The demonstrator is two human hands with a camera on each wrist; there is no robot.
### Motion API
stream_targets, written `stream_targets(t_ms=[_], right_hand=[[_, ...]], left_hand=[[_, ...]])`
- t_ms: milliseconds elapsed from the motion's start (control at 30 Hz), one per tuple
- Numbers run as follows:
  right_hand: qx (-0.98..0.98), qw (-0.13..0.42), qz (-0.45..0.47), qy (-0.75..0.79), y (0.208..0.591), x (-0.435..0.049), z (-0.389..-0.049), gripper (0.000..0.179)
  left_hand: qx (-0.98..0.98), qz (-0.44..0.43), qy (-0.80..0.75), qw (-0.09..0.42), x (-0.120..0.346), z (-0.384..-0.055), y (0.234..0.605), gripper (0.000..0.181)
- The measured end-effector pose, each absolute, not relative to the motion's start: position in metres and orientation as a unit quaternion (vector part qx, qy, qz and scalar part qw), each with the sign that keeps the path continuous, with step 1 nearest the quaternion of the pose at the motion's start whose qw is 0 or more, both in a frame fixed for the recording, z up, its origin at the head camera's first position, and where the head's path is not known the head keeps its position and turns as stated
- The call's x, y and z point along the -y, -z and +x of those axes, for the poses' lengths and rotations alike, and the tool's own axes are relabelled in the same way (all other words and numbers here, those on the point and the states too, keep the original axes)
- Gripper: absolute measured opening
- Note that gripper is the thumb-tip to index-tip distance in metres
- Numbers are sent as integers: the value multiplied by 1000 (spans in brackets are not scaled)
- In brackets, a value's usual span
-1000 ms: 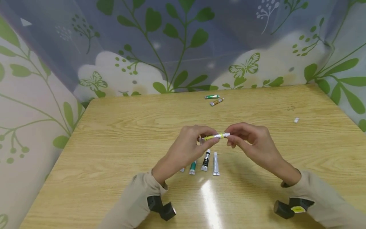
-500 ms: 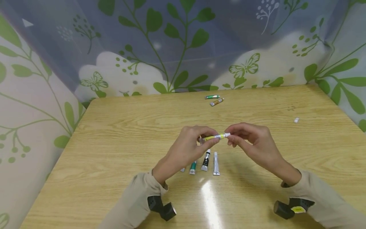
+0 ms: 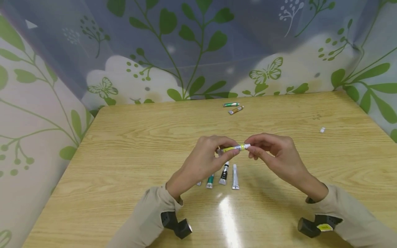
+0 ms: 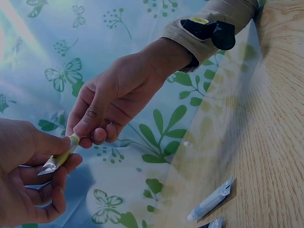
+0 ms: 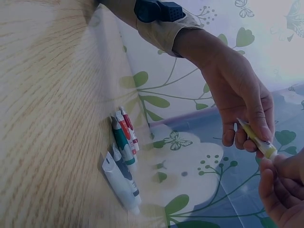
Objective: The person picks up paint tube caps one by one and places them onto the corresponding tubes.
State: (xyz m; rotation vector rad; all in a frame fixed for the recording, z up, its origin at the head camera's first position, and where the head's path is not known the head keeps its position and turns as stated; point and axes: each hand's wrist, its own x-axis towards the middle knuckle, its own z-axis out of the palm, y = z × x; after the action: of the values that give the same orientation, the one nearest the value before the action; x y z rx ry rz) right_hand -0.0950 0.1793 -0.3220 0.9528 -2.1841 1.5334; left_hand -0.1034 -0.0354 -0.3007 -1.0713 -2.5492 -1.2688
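Note:
A small yellow paint tube point(image 3: 231, 148) is held above the table between both hands. My left hand point(image 3: 204, 155) pinches its body between thumb and fingers, with the flat crimped end towards the palm. At the other end, thumb and index finger of my right hand point(image 3: 276, 151) pinch the white cap point(image 3: 247, 146), largely covering it in the right wrist view. Below the hands lie a silver-white tube point(image 3: 235, 177), a black tube point(image 3: 224, 174) and a green tube point(image 3: 210, 181). The left hand partly hides this row; the right wrist view also shows red-marked tubes point(image 5: 124, 126) there.
Near the table's back edge lie another green tube point(image 3: 231, 104) and an ochre tube point(image 3: 236, 110). Small white pieces point(image 3: 322, 130) sit at the right of the wooden table point(image 3: 124, 148). Patterned cloth point(image 3: 217, 51) rises behind it and at the sides.
Both hands keep their grip on the yellow tube and its cap. The tube appears slightly turned, with its printed label shifted; the rest of the table stays as it was.

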Motion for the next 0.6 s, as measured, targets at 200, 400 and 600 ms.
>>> stream_targets(t_ms=[200, 400, 600], right_hand=[[778, 147, 321, -520, 322, -181, -95, 19], [780, 152, 320, -516, 322, -181, -94, 20], [783, 165, 322, -506, 323, -180, -94, 19]], left_hand=[[838, -351, 415, 52, 35, -103, 301, 14], [835, -356, 416, 57, 35, -102, 301, 13], [830, -360, 422, 56, 35, -101, 300, 13]])
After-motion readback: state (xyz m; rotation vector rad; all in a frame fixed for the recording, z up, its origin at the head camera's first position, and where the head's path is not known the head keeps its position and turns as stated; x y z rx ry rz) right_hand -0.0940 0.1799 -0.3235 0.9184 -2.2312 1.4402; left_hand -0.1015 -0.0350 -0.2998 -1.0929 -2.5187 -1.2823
